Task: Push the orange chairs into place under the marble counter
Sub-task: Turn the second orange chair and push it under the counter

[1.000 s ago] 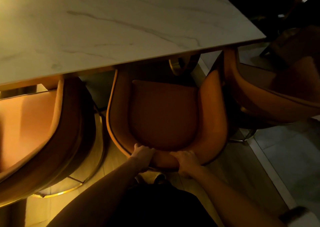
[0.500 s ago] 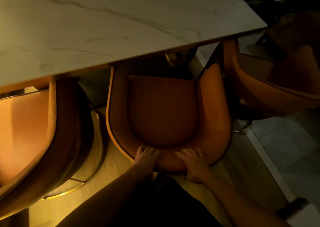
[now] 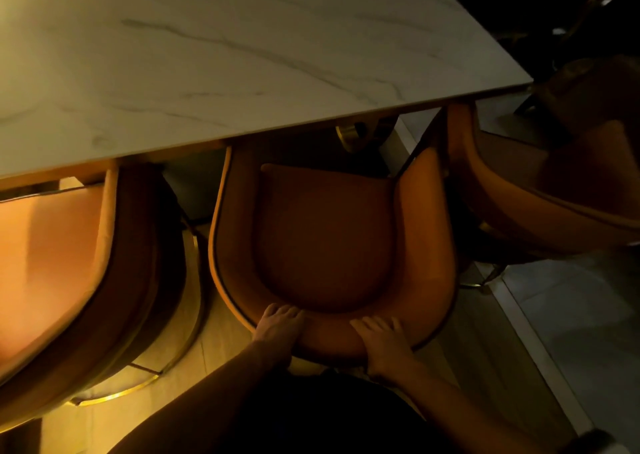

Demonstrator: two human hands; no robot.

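Note:
The middle orange chair point(image 3: 325, 238) stands in front of me, its front tucked under the edge of the white marble counter point(image 3: 242, 55). My left hand point(image 3: 278, 329) lies on the top of its curved backrest, fingers flat over the rim. My right hand point(image 3: 384, 342) rests beside it on the same backrest with fingers spread. Neither hand is closed around the backrest. A second orange chair point(image 3: 52, 245) stands at the left, partly under the counter. A third orange chair point(image 3: 554, 193) sits at the counter's right corner, turned at an angle.
The left chair's gold ring base point(image 3: 194, 280) lies close to the middle chair. A gold table leg point(image 3: 349, 134) shows under the counter ahead. Grey tiled floor point(image 3: 571, 315) opens to the right, with dark furniture at the far right.
Both hands have gone from gripping the backrest to lying flat on it. The middle chair has slid a little forward under the counter.

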